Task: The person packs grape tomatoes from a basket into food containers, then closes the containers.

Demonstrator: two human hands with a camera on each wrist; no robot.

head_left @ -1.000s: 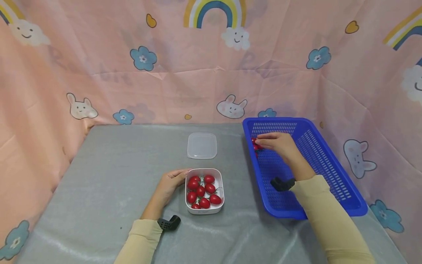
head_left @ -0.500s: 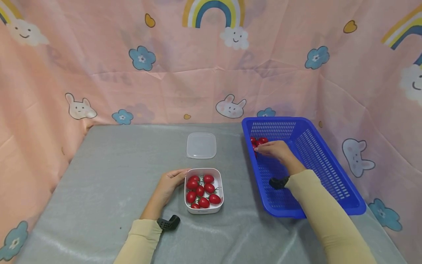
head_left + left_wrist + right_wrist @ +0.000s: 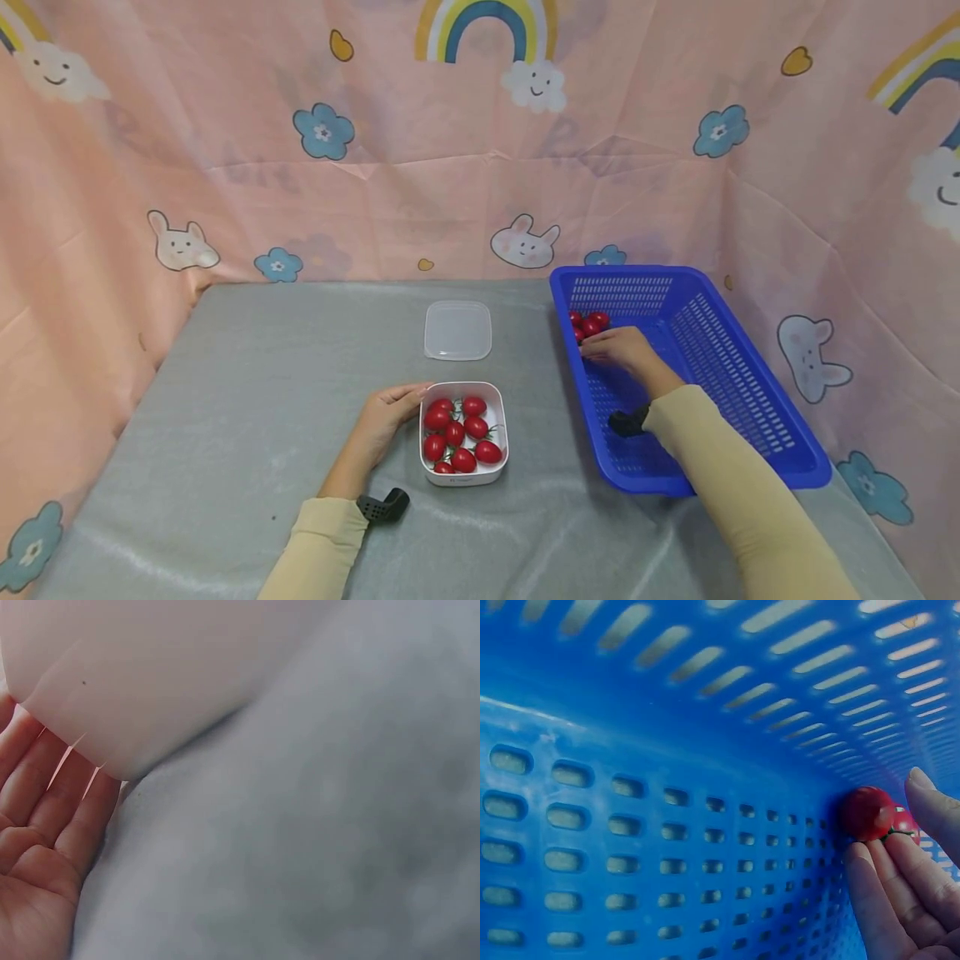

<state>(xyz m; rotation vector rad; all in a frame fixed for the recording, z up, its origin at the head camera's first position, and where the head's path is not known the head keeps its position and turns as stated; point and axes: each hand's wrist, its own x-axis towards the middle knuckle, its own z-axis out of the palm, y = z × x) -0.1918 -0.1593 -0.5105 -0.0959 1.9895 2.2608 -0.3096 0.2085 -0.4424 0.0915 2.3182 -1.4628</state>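
A white square box point(image 3: 464, 480) holding several red cherry tomatoes point(image 3: 453, 433) stands on the table. My left hand point(image 3: 384, 421) rests its fingers against the box's left side; in the left wrist view the fingers point(image 3: 67, 780) lie nearly straight along the box wall point(image 3: 135, 690). Inside the blue basket point(image 3: 705, 367), my right hand point(image 3: 624, 348) reaches down near the left wall, beside several more cherry tomatoes point(image 3: 591, 327). The right wrist view shows its fingertips touching a cherry tomato point(image 3: 866, 813) while the thumb point(image 3: 930, 802) stands apart from them. Another tomato sits partly hidden behind.
A translucent lid point(image 3: 458, 332) lies flat on the grey-covered table point(image 3: 300, 350) behind the box. Pink patterned cloth point(image 3: 420, 183) hangs at the back and both sides. The basket's raised rim point(image 3: 573, 367) separates its inside from the table.
My right hand has dropped lower in the basket and come slightly nearer, uncovering tomatoes at the far left corner. My left hand and the box have stayed in place.
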